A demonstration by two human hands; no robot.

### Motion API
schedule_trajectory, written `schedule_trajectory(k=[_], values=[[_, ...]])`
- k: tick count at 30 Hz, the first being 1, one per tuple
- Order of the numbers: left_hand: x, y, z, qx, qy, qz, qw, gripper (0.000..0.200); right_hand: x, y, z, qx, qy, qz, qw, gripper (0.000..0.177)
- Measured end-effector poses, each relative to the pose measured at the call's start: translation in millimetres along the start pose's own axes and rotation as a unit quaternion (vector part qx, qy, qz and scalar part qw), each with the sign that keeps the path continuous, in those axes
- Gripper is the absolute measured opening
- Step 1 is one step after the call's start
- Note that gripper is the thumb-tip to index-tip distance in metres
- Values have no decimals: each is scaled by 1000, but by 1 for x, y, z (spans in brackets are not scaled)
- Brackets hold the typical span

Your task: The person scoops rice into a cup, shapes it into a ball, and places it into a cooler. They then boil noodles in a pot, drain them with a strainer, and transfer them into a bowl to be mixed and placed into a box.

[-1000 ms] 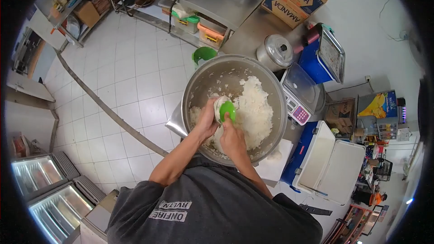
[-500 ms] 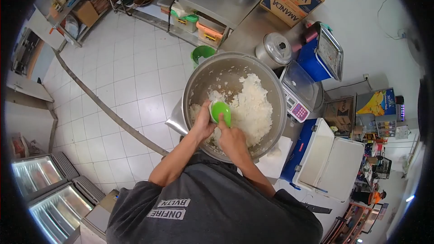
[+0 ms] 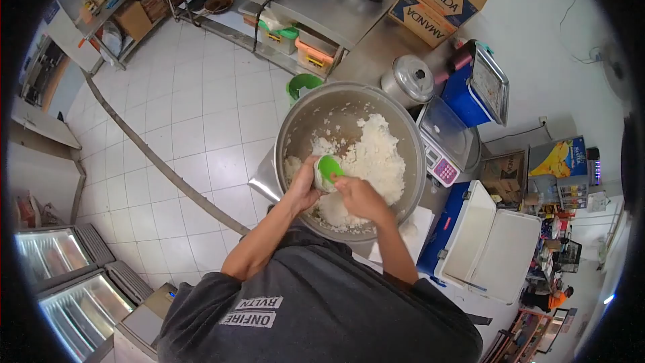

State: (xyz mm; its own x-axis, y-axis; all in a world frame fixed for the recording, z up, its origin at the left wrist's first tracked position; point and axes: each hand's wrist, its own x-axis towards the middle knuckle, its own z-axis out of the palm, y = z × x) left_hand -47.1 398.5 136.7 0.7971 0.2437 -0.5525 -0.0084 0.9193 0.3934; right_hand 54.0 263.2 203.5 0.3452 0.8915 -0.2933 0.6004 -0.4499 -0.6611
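A large round metal pot point(image 3: 410, 191) holds white rice point(image 3: 379, 158), heaped mostly on its right side. Over the pot, my left hand point(image 3: 306, 185) is wrapped round a small whitish container, its contents hidden. A green scoop point(image 3: 329, 168) lies over the container's mouth. The fingers of my right hand point(image 3: 359, 196) are closed on the scoop's handle, just right of my left hand.
Right of the pot are a digital scale point(image 3: 440, 165), a lidded pot point(image 3: 408, 79) and an open cooler point(image 3: 463, 235). Behind stand cardboard boxes point(image 3: 437, 0) and a green bucket point(image 3: 302, 84). A distant person point(image 3: 556, 298) is at lower right.
My right hand has moved up and right, its wrist turned, and the green scoop has tilted over the container. My left hand has barely moved. The view has shifted slightly.
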Motion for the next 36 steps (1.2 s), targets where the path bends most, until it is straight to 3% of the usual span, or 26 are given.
schedule_trajectory(k=[3, 5, 7, 8, 10, 12, 15, 19, 21, 23, 25, 28, 29, 33, 36], values=[[-6, 7, -2, -20, -17, 5, 1000, 36, -13, 2, -33, 93, -2, -11, 996, 30], [-16, 19, 0, -50, -27, 29, 998, 37, -25, 4, -46, 95, 52, -30, 994, 32], [-30, 29, 2, -97, -37, 79, 991, 40, -34, 7, -50, 4, 17, 122, 992, 46], [-31, 27, 1, -120, -48, 73, 989, 41, -37, 10, -41, 9, 20, 126, 992, 46], [-43, 20, 11, -131, -60, 53, 988, 41, -41, 11, -21, -117, 156, 8, 981, 76], [-58, 6, 32, -142, -82, 17, 986, 41, -47, -3, -3, 159, 174, -32, 971, 107], [-60, -27, 50, -98, -102, -41, 989, 41, -71, -13, 6, 180, 245, -36, 952, 114], [-68, -55, 88, -40, -155, -120, 980, 49, -106, 24, 11, 260, 339, -30, 904, 110], [-61, -71, 93, -56, -175, -152, 971, 53, -120, 43, 5, 327, 435, -50, 837, 109], [-61, -79, 106, 72, -265, -180, 945, 58, -140, 68, -18, 314, 457, -48, 830, 107], [-62, -89, 125, 136, -271, -160, 939, 64, -153, 103, -39, 414, 471, -46, 778, 105], [-54, -112, 142, 292, -295, -89, 905, 68, -158, 168, -66, 391, 517, -25, 761, 103], [-51, -125, 148, 293, -290, -86, 907, 68, -153, 201, -69, 395, 513, -28, 762, 103], [-49, -193, 163, 357, -295, -100, 881, 65, -116, 323, -52, 127, 512, 63, 847, 103], [-42, -247, 158, 371, -238, -176, 880, 57, -71, 386, -24, 197, 427, 100, 877, 104]])
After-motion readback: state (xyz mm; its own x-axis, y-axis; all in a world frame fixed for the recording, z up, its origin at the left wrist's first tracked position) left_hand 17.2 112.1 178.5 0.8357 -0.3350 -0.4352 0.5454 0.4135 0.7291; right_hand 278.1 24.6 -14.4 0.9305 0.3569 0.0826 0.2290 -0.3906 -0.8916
